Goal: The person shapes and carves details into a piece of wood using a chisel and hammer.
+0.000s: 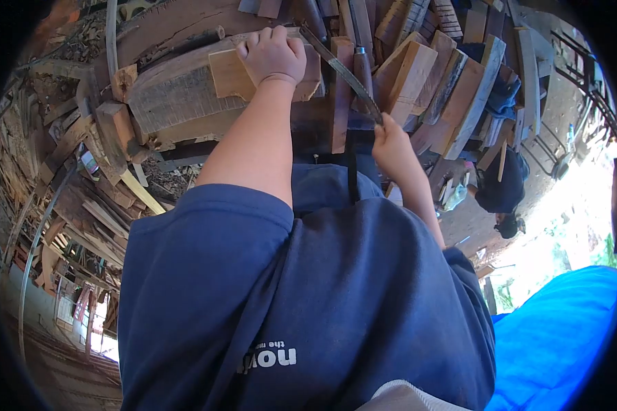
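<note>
My left hand (274, 56) is closed over the far edge of a short, pale wooden board (227, 74), fingers bent and wrist toward me. The board lies on a thick, weathered timber beam (171, 99), and its right end has a rough, uneven edge. Lower and to the right, my right hand (393, 145) is wrapped round the near end of a long narrow metal blade (349, 79). From that fist the blade slants up and left, its far tip close to the board's right end. The grip itself is hidden inside my fingers.
Stacked timber blocks (415, 75) crowd the right side, with a chisel-like tool (360, 61) among them. Piled wood scraps (62, 198) fill the left. Another person (504, 181) is low at the right, beyond the timber. A blue tarp (562, 335) covers the lower right.
</note>
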The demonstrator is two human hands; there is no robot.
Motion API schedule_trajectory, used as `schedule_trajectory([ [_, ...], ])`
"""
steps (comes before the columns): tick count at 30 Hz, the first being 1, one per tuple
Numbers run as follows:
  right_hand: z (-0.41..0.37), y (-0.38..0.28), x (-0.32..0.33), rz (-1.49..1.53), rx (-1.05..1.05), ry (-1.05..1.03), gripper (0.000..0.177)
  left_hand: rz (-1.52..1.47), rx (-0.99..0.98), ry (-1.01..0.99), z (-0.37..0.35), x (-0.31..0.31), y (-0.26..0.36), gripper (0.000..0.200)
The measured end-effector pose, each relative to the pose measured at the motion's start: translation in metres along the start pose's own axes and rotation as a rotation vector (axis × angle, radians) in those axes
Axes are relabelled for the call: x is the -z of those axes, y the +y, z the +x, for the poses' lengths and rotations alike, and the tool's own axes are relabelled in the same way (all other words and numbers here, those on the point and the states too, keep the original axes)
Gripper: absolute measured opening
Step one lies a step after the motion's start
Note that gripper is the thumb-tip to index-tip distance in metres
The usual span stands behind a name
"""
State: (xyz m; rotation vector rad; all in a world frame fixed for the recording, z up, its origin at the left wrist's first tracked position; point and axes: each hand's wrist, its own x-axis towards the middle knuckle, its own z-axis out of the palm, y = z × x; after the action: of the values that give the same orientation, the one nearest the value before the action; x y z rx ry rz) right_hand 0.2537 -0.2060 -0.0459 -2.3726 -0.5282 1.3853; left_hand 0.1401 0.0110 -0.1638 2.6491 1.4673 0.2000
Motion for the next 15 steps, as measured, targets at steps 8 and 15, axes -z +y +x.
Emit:
schedule_trajectory([
  [8, -0.029, -0.028, 0.003, -0.098, 0.066, -0.180, 0.015, 0.050, -0.002, -0.029, -0.002, 0.001, 0.000, 0.020],
  [15, -0.028, -0.018, -0.012, -0.123, 0.088, -0.183, 0.014, 0.081, -0.007, -0.031, -0.001, 0.000, 0.000, 0.023],
])
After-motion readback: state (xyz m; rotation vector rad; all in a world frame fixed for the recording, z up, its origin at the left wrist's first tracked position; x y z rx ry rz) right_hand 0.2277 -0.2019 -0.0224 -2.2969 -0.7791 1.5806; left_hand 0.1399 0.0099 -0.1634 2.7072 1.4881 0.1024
